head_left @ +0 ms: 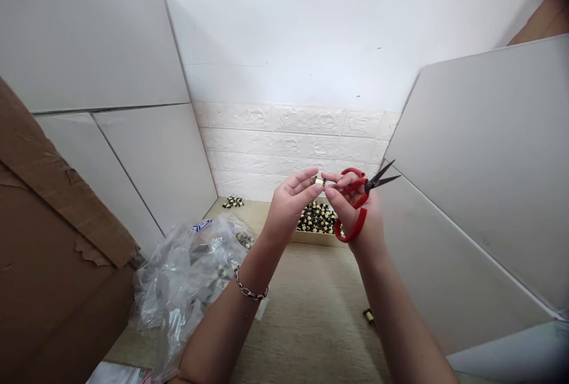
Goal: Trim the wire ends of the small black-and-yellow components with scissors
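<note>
Between the fingertips of my left hand (288, 203) is a small yellow-and-black coil part (319, 181), which looks like a miniature transformer. My right hand (362, 215) holds red-handled scissors (353, 236), their dark blades spread and pointing to the right, away from the part. The thumb and forefinger of that same hand meet at the right end of the part; whether they pinch it or a thin wire on it, I cannot tell. Below and behind both hands stands a shallow box (313, 237) full of similar yellow-and-black parts (317, 218).
A crumpled clear plastic bag (178, 277) with some parts inside lies at left. A few loose parts (233, 201) sit at the back left, and another part (368, 316) lies by my right forearm. Cardboard (57, 224) stands at left; pale panels (480, 194) flank both sides.
</note>
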Demonstrator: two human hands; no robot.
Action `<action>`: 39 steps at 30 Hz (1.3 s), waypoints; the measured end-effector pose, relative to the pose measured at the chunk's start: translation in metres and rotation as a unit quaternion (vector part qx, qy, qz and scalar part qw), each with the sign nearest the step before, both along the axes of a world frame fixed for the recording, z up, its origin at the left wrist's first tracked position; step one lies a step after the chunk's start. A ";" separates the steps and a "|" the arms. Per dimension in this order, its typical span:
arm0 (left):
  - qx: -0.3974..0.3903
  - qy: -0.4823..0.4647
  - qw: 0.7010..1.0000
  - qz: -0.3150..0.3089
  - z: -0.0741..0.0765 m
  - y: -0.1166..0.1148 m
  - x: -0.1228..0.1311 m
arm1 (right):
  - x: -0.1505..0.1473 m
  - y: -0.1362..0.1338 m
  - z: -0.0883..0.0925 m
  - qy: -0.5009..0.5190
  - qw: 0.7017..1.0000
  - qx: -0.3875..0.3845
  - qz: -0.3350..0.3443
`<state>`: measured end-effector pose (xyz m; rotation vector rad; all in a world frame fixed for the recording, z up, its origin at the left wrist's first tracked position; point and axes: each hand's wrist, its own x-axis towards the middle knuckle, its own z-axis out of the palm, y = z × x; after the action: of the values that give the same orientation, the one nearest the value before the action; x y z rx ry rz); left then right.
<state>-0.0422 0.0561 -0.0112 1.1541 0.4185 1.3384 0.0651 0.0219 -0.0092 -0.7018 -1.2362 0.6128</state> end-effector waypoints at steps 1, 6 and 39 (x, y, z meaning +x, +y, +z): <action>0.004 -0.007 1.000 0.001 0.000 0.000 0.001 | 0.000 0.000 0.000 0.000 1.000 0.002 0.002; 0.004 -0.037 0.999 -0.010 0.001 -0.005 0.001 | -0.002 -0.005 0.001 -0.016 1.000 0.000 -0.008; -0.161 -0.161 0.970 -0.082 -0.005 0.027 0.002 | 0.023 0.000 -0.001 -0.127 0.988 -0.091 -0.019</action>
<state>-0.0405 0.0834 -0.0164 0.6735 0.2828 1.2325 0.0885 0.0217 -0.0098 -0.9777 -1.4082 0.6227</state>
